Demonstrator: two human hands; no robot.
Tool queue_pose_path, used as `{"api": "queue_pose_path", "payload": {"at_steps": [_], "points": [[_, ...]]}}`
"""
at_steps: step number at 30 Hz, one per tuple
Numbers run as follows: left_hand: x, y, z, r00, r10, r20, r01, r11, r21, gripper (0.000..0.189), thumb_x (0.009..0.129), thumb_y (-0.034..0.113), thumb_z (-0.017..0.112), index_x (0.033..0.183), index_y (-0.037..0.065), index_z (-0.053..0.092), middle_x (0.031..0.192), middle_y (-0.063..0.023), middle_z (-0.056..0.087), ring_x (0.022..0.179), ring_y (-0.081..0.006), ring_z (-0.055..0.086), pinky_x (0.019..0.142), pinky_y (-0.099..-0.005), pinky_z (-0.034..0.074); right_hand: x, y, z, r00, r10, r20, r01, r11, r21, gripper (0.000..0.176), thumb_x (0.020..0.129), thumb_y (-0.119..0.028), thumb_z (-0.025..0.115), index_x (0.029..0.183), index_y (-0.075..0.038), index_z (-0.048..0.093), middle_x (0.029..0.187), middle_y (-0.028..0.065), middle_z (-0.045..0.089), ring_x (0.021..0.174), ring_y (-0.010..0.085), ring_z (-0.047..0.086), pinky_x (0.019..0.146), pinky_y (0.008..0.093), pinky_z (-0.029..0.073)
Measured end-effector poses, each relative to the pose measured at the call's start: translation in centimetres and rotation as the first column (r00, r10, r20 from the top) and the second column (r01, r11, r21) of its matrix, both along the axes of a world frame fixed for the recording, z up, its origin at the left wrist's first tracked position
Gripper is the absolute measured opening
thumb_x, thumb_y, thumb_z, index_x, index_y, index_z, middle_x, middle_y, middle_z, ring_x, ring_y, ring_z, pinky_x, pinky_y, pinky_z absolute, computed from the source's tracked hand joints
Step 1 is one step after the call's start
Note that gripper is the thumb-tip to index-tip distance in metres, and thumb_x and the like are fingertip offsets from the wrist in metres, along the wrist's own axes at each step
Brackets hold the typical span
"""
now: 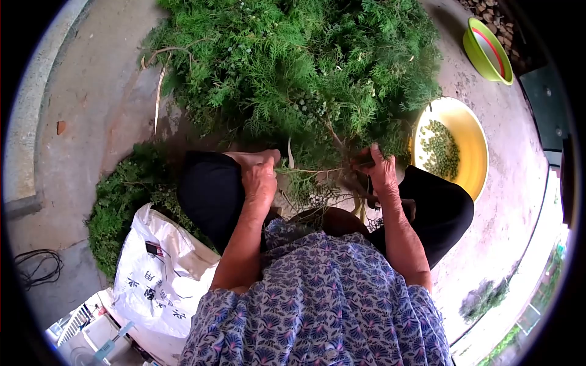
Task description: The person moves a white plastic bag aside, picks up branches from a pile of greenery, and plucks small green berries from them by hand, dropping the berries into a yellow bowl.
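My left hand [259,181] is closed at the left end of a thin evergreen sprig [314,171], in front of my left knee. My right hand [382,172] has its thumb raised and its fingers curled round a brown woody branch [351,180]; the fingertips are partly hidden. The sprig runs across from this branch to my left hand. Just beyond both hands lies a large heap of scale-leaved evergreen branches [299,67], with small pale green cones among the foliage. Right of my right hand, a yellow basin [475,160] holds many small green cones [441,151].
A smaller evergreen pile [119,210] lies left of my left knee, beside a white sack [143,287] with dark lettering. A green basin [473,52] stands at the far right, near stacked firewood [497,21]. A black cable [39,268] is coiled on the concrete floor [91,110].
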State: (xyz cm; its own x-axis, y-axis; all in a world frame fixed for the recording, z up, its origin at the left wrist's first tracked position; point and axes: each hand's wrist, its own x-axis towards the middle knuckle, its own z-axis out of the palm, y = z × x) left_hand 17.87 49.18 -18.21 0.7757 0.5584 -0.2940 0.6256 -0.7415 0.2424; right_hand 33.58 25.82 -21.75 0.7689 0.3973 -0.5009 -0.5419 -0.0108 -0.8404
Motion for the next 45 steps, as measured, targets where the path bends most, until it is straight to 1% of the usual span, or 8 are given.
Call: {"api": "queue_pose_path", "payload": {"at_steps": [6,15,22,28,30,32,37,45], "points": [[-0.5,-0.5,-2.0,0.846,-0.316,-0.429,0.396,0.912,0.109,0.029,0.078,0.008,0.051,0.104,0.013,0.063,0.132,-0.0042,0.043,0.116,-0.0267,0.043,0.100,-0.0518,0.023,-0.1,0.2,1.4,0.996,0.056,0.074,-0.053,0.998,-0.042,0.048,0.089,-0.044,0.048,0.089,0.004,0.055,0.086,0.0134,0.060,0.074,0.0219,0.063,0.070,0.0318,0.052],[7.4,2.0,5.5,0.798,-0.067,0.599,0.138,0.988,-0.074,0.020,0.071,0.002,0.055,0.090,0.000,0.061,0.099,-0.0115,0.060,0.091,-0.0247,0.057,0.084,-0.0391,0.043,-1.1,0.9,2.0,0.993,0.076,0.091,-0.076,0.997,0.001,0.040,0.089,-0.038,0.051,0.094,0.002,0.055,0.085,0.0099,0.061,0.074,0.0186,0.062,0.066,0.0301,0.051],[8.3,-6.2,-5.6,0.815,0.570,0.105,0.269,-0.212,-0.940,0.031,0.089,0.014,0.052,0.117,-0.001,0.053,0.103,-0.0100,0.061,0.092,-0.0130,0.057,0.080,-0.0210,0.046,-2.7,2.4,1.5,0.780,0.179,0.599,-0.066,0.976,-0.206,0.025,0.085,-0.024,0.060,0.088,0.001,0.060,0.072,0.0123,0.064,0.061,0.0260,0.061,0.057,0.0346,0.047],[8.9,-8.8,-5.4,0.900,0.358,0.247,0.170,0.233,-0.957,0.031,0.087,0.018,0.052,0.108,-0.004,0.056,0.095,-0.0035,0.058,0.082,-0.0102,0.054,0.076,-0.0226,0.045,-4.1,1.1,6.3,0.666,0.497,0.556,-0.224,0.844,-0.487,0.023,0.076,-0.021,0.066,0.086,0.000,0.062,0.072,0.0187,0.062,0.070,0.0358,0.061,0.063,0.0391,0.048],[8.7,-9.4,-6.1,0.854,0.519,-0.033,0.112,-0.245,-0.963,0.015,0.077,0.010,0.059,0.090,0.004,0.062,0.083,-0.0084,0.063,0.075,-0.0198,0.059,0.071,-0.0274,0.047,-4.3,1.5,10.1,0.513,0.720,0.467,-0.193,0.627,-0.755,0.018,0.080,-0.014,0.061,0.094,-0.002,0.061,0.081,0.0177,0.062,0.073,0.0320,0.062,0.062,0.0371,0.048],[8.4,-10.0,-9.8,0.779,0.113,0.617,0.493,0.498,-0.714,0.013,0.069,0.008,0.061,0.081,0.005,0.061,0.079,-0.0113,0.061,0.074,-0.0262,0.059,0.067,-0.0309,0.047,-4.4,2.7,11.6,0.555,0.469,0.687,0.031,0.814,-0.580,0.019,0.080,-0.014,0.061,0.095,-0.002,0.061,0.080,0.0167,0.062,0.073,0.0319,0.062,0.062,0.0354,0.048],[7.9,-10.7,-5.0,0.685,-0.217,0.695,0.576,0.745,-0.335,0.021,0.061,-0.003,0.056,0.080,0.003,0.061,0.084,-0.0124,0.060,0.073,-0.0303,0.058,0.064,-0.0387,0.048,0.8,4.4,6.4,0.555,0.440,0.706,-0.185,0.893,-0.411,0.012,0.081,-0.009,0.054,0.087,-0.002,0.062,0.086,0.0157,0.061,0.074,0.0311,0.061,0.063,0.0360,0.050],[4.4,-11.4,-1.2,0.533,-0.427,0.730,0.743,0.649,-0.163,0.025,0.055,-0.010,0.050,0.076,-0.001,0.059,0.073,-0.0132,0.058,0.078,-0.0305,0.055,0.070,-0.0375,0.045,-1.2,-2.7,0.6,0.173,0.939,0.297,-0.384,0.342,-0.858,0.016,0.079,-0.019,0.055,0.079,-0.008,0.066,0.078,0.0143,0.063,0.072,0.0320,0.061,0.064,0.0418,0.050]]}}
